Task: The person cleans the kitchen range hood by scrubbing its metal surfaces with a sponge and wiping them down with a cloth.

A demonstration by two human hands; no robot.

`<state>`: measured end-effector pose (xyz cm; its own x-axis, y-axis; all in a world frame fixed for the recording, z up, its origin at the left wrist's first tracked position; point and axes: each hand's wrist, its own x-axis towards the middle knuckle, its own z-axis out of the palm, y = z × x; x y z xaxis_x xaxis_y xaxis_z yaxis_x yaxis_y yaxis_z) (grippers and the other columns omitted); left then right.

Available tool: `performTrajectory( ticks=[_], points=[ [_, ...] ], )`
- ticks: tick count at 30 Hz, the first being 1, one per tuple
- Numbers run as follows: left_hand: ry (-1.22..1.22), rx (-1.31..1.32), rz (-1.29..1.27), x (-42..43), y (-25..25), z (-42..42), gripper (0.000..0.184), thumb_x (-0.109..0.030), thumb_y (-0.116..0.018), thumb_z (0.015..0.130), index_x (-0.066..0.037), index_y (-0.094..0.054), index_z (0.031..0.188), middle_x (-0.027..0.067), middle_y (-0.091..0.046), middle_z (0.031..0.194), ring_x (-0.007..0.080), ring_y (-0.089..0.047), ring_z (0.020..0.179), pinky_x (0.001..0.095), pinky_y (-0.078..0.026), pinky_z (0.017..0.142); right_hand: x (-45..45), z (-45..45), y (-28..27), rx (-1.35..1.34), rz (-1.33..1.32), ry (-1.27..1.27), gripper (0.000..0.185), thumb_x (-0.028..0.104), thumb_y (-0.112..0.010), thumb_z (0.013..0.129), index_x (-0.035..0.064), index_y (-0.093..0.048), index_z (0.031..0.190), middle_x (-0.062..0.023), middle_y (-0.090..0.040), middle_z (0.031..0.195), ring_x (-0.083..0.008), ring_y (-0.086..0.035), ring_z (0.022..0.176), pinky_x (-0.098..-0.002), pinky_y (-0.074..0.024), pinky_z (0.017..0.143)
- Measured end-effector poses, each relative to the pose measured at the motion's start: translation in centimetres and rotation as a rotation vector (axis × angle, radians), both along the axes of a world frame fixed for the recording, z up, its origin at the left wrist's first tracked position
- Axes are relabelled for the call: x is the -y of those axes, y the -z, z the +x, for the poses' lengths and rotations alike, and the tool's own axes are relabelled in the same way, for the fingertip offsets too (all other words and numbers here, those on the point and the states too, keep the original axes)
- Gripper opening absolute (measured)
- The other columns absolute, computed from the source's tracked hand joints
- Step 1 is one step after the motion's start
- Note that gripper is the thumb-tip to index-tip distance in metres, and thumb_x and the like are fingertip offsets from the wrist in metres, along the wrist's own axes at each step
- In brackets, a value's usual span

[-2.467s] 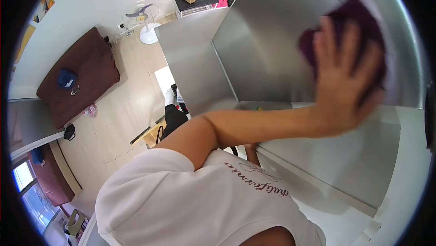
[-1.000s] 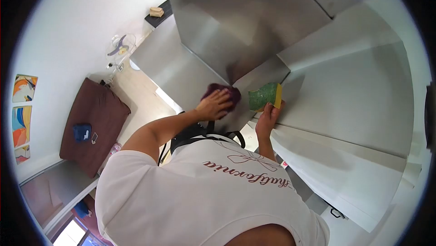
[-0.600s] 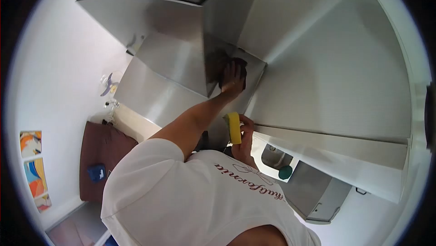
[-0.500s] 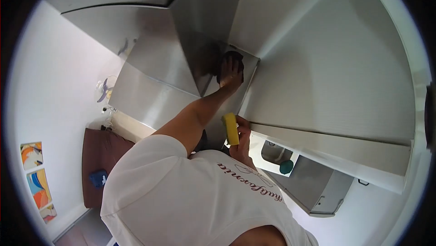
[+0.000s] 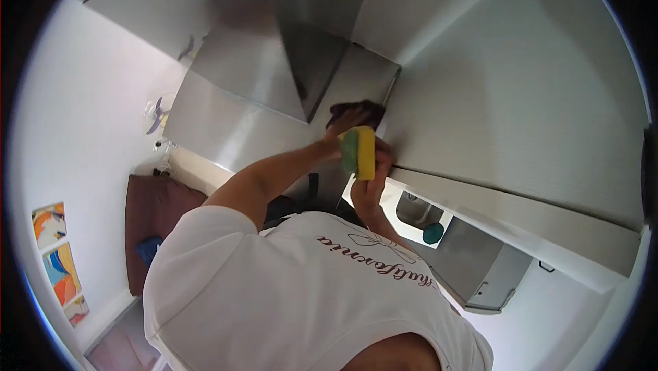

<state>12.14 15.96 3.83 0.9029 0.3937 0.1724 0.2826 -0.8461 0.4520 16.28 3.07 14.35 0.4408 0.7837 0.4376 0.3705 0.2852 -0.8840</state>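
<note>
My left hand [image 5: 349, 120] presses a dark cloth [image 5: 371, 110] against a flat stainless steel panel [image 5: 343, 93], close to the edge where it meets a white ribbed panel. The cloth is bunched under the fingers, which hides part of the grip. Just nearer to my body, my right hand [image 5: 382, 162] holds a yellow and green sponge [image 5: 366, 155] upright. The sponge overlaps my left wrist in the view; whether they touch I cannot tell.
Angled steel faces [image 5: 240, 63] rise at the upper left. The large white ribbed panel [image 5: 507, 110] fills the right, above a white ledge [image 5: 521, 224]. Farther down appear a sink [image 5: 419, 212], a green round object [image 5: 433, 233] and a brown sofa [image 5: 161, 210].
My left hand has drawn the cloth back along the steel toward my body. My right hand has risen with the sponge, whose green side now shows, and the two hands are closer together.
</note>
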Motion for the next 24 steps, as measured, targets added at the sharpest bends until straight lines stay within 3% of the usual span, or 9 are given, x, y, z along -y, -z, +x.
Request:
performTrajectory(
  ticks=[4, 6, 8, 14, 19, 22, 24],
  points=[
    [0.053, -0.116, -0.198, 3.6, 1.8, -6.7, 0.047, -0.030, -0.057, 0.084, -0.012, -0.050, 0.128, 0.0153, -0.034, 0.143, 0.0353, -0.026, 0.135, 0.0475, -0.024, 0.110, -3.0, 1.2, -1.2, 0.043, 0.079, -0.029, 0.021, 0.004, -0.037, 0.092, -0.0008, -0.037, 0.112, -0.0173, -0.041, 0.117, -0.0247, -0.041, 0.112, -0.0342, -0.0302, 0.098],
    [0.027, 0.066, -0.027, 4.6, 1.3, -10.5, 0.051, -0.032, -0.062, 0.080, -0.016, -0.051, 0.127, 0.0144, -0.038, 0.140, 0.0357, -0.032, 0.132, 0.0473, -0.028, 0.108, -3.5, 1.6, -1.1, 0.045, 0.013, -0.002, 0.023, 0.001, -0.039, 0.090, 0.0007, -0.036, 0.113, -0.0158, -0.040, 0.117, -0.0227, -0.041, 0.110, -0.0326, -0.0307, 0.097],
    [-0.091, 0.040, -0.007, 3.7, 1.2, -14.8, 0.049, -0.025, -0.063, 0.078, -0.018, -0.052, 0.125, 0.0130, -0.038, 0.141, 0.0345, -0.033, 0.131, 0.0465, -0.029, 0.108, -4.2, 2.1, -0.6, 0.086, 0.029, -0.029, 0.025, 0.000, -0.040, 0.089, 0.0015, -0.035, 0.113, -0.0151, -0.039, 0.117, -0.0217, -0.041, 0.110, -0.0321, -0.0307, 0.097],
    [-0.711, 0.059, 0.112, -4.7, 1.0, -26.9, 0.043, -0.018, -0.056, 0.082, -0.013, -0.052, 0.124, 0.0154, -0.042, 0.137, 0.0363, -0.039, 0.126, 0.0451, -0.030, 0.106, -3.7, 2.2, -0.9, -0.027, -0.068, -0.062, 0.028, -0.004, -0.041, 0.088, 0.0025, -0.035, 0.114, -0.0078, -0.038, 0.113, -0.0173, -0.039, 0.108, -0.0298, -0.0297, 0.097],
    [-1.170, 0.001, 0.349, -8.3, 2.8, -30.9, 0.042, -0.025, -0.056, 0.087, -0.011, -0.051, 0.127, 0.0171, -0.041, 0.138, 0.0369, -0.037, 0.128, 0.0441, -0.028, 0.107, -3.4, 2.3, -0.4, 0.016, -0.060, -0.055, 0.029, -0.003, -0.040, 0.089, 0.0017, -0.034, 0.116, -0.0088, -0.038, 0.113, -0.0170, -0.039, 0.107, -0.0298, -0.0287, 0.097],
    [-1.002, 0.051, 0.273, -3.9, 3.1, -27.9, 0.046, -0.021, -0.059, 0.083, -0.013, -0.051, 0.128, 0.0154, -0.041, 0.138, 0.0390, -0.035, 0.128, 0.0458, -0.027, 0.107, -3.3, 2.2, -0.7, -0.013, -0.043, -0.040, 0.029, -0.003, -0.041, 0.089, 0.0013, -0.034, 0.117, -0.0094, -0.038, 0.112, -0.0168, -0.039, 0.106, -0.0300, -0.0286, 0.097],
    [-0.754, 0.121, 0.126, 0.9, 2.6, -24.6, 0.053, -0.012, -0.065, 0.073, -0.015, -0.054, 0.124, 0.0142, -0.044, 0.134, 0.0397, -0.038, 0.126, 0.0488, -0.033, 0.104, -3.2, 2.0, -0.7, -0.007, -0.045, -0.028, 0.029, -0.002, -0.041, 0.090, 0.0011, -0.034, 0.117, -0.0096, -0.038, 0.112, -0.0167, -0.040, 0.105, -0.0300, -0.0286, 0.097]
  ],
)
